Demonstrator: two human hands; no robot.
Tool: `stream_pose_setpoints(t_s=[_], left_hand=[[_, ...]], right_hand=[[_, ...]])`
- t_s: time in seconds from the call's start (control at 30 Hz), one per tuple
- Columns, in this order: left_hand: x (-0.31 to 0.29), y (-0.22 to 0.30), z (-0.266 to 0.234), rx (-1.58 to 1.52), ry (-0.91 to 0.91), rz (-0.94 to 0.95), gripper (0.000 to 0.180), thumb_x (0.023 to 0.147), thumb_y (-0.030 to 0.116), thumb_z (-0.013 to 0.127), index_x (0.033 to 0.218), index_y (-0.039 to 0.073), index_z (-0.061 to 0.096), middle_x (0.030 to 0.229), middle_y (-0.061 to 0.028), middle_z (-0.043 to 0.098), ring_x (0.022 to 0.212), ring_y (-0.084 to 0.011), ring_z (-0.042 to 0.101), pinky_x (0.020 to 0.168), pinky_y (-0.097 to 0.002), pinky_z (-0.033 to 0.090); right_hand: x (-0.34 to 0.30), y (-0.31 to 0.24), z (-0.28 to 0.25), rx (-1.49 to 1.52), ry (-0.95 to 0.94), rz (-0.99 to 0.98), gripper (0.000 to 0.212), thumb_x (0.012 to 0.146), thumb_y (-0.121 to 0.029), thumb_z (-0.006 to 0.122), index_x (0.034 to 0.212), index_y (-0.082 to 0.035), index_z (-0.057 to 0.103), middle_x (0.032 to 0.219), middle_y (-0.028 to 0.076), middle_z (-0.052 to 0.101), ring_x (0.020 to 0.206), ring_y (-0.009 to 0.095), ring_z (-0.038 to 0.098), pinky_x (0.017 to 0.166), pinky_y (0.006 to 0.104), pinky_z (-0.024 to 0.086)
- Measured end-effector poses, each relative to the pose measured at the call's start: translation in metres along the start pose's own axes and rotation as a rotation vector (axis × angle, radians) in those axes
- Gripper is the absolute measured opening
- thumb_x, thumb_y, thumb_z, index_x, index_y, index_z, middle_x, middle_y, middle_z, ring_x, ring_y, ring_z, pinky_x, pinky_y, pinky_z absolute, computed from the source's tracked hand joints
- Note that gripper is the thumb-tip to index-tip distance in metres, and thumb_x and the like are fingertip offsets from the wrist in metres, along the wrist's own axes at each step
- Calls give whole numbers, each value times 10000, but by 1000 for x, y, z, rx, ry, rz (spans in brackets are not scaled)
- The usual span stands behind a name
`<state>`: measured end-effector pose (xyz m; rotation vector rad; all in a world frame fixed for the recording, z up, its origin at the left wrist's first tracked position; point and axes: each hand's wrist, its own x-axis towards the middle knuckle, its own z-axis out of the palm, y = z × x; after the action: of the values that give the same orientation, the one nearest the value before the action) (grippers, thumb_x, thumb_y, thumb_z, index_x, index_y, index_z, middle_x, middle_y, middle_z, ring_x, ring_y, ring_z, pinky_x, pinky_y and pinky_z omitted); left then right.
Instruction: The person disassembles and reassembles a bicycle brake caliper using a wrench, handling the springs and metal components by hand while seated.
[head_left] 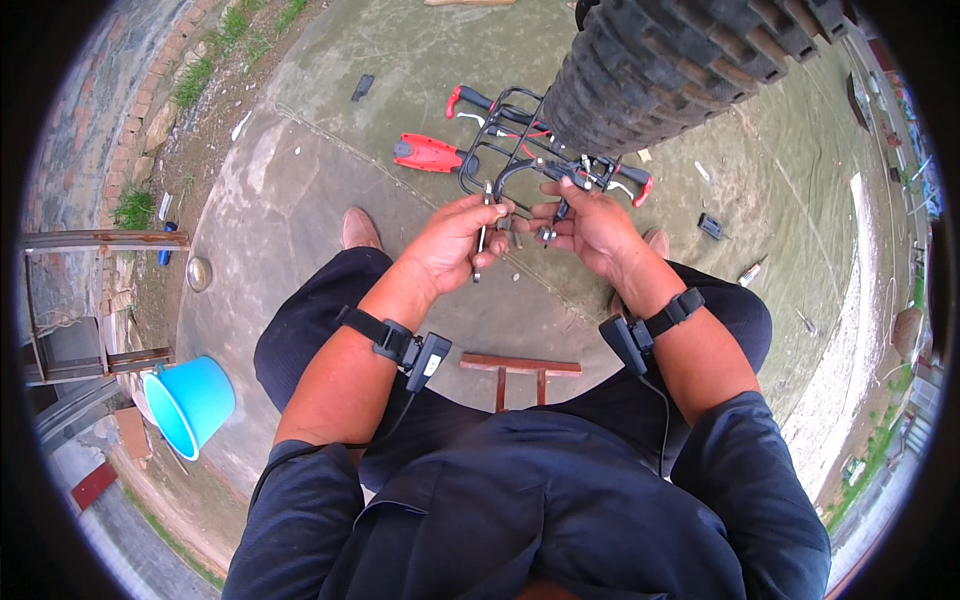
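In front of me is a bicycle, upside down by the look of it, with its knobby black tyre (pixel 650 85) rising at the upper right. My left hand (pixel 455 235) is closed around a slim silver wrench (pixel 482 245), which stands roughly upright between thumb and fingers. Close beside it, my right hand (pixel 592 230) pinches a small dark metal part (pixel 561 210) at the end of the bike's black curved tubing (pixel 515 170). A shiny nut or bolt (pixel 546 234) shows at its fingertips. Fingers of both hands nearly meet there, hiding some of the part.
Beyond my hands lie a black tubular rack (pixel 487 140), a red mudguard (pixel 428 153) and a red-tipped handlebar grip (pixel 470 97). A blue bucket (pixel 190 405) stands at left, near a metal frame (pixel 105 240). Small tools and a black block (pixel 710 226) lie on the concrete.
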<state>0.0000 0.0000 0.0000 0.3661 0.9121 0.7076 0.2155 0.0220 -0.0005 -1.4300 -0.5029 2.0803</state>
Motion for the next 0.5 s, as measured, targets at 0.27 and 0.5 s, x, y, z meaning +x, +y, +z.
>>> stream_pose_setpoints(t_s=[0.27, 0.5], left_hand=[[-1, 0, -1, -37, 29, 17, 222, 956, 236, 524, 1040, 38, 578, 909, -121, 662, 598, -103, 552, 412, -198, 355], [5, -3, -8, -24, 0, 23, 269, 955, 276, 493, 1088, 54, 566, 942, -129, 649, 646, -123, 536, 443, -211, 348]], right_hand=[[0, 3, 2, 16, 3, 10, 385, 1024, -372, 444, 1207, -45, 534, 1041, 135, 655, 958, 307, 677, 832, 424, 526], [-1, 0, 2, 10, -7, -10, 381, 1022, -369, 449, 1183, -36, 536, 1026, 140, 657, 941, 305, 681, 827, 421, 536]])
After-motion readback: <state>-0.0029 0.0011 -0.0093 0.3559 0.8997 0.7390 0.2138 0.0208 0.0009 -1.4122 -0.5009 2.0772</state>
